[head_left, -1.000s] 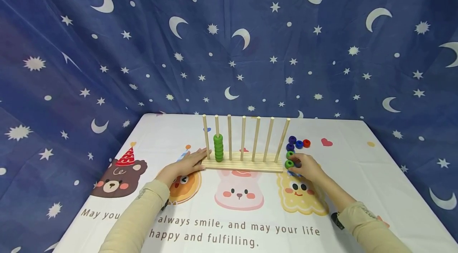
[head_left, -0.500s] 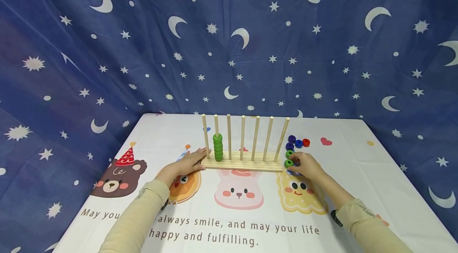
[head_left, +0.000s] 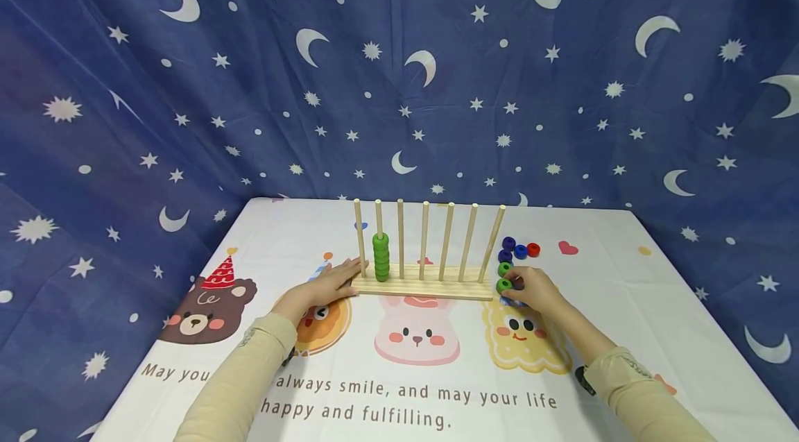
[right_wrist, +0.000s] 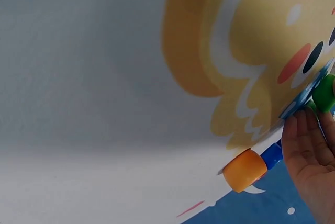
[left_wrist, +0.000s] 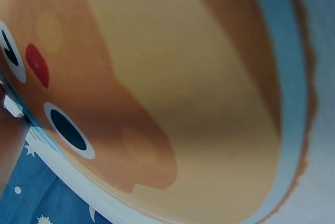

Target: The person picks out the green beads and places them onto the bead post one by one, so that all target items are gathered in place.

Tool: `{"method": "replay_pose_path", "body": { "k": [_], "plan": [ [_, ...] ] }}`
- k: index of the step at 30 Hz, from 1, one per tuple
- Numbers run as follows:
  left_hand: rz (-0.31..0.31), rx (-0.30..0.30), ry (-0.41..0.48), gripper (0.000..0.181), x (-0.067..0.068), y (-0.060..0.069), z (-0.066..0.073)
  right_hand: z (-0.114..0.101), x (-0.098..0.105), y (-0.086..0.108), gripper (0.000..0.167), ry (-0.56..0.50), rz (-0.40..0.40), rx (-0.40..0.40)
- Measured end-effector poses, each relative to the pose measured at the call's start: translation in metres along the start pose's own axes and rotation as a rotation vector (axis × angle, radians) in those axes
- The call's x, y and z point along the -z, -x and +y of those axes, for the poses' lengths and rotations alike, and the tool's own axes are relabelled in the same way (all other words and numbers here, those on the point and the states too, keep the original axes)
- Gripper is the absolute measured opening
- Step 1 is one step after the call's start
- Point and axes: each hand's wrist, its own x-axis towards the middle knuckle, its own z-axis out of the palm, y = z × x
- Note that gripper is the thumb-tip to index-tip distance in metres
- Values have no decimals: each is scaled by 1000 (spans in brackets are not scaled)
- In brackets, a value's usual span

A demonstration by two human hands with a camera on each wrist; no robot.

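A wooden bead rack point(head_left: 431, 288) with several upright pegs stands mid-table, and a stack of green beads point(head_left: 381, 258) fills much of its second peg from the left. My left hand point(head_left: 327, 286) rests against the rack's left end, fingers straight, thumb by the front edge. Off the rack's right end, my right hand point(head_left: 537, 291) pinches a green bead point(head_left: 504, 285) low at the table between thumb and fingers. The right wrist view shows that green bead point(right_wrist: 323, 94) at my fingertips, partly cut by the frame edge. Another green bead point(head_left: 505, 268) lies just behind it.
Behind the green beads lie purple beads point(head_left: 508, 243), a blue bead point(head_left: 521, 252) and a red bead point(head_left: 533, 249), which looks orange in the right wrist view. A printed white cloth point(head_left: 412, 386) covers the table. A dark blue star-patterned curtain point(head_left: 399, 81) hangs behind.
Both hands, the rack and the beads keep their places; only the head view shifts slightly.
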Motion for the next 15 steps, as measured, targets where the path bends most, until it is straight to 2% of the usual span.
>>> {"method": "replay_pose_path", "body": {
  "k": [4,11,15],
  "plan": [
    [-2,-4,1,63,0,2,0,-1,0,1,25,-7,5,21],
    [-7,-20,-5,62,1,2,1,-4,1,4,28,-45,-12,-22],
    [-8,-17,-4,62,1,2,1,-3,3,4,27,-77,-18,-4]
  ]
}}
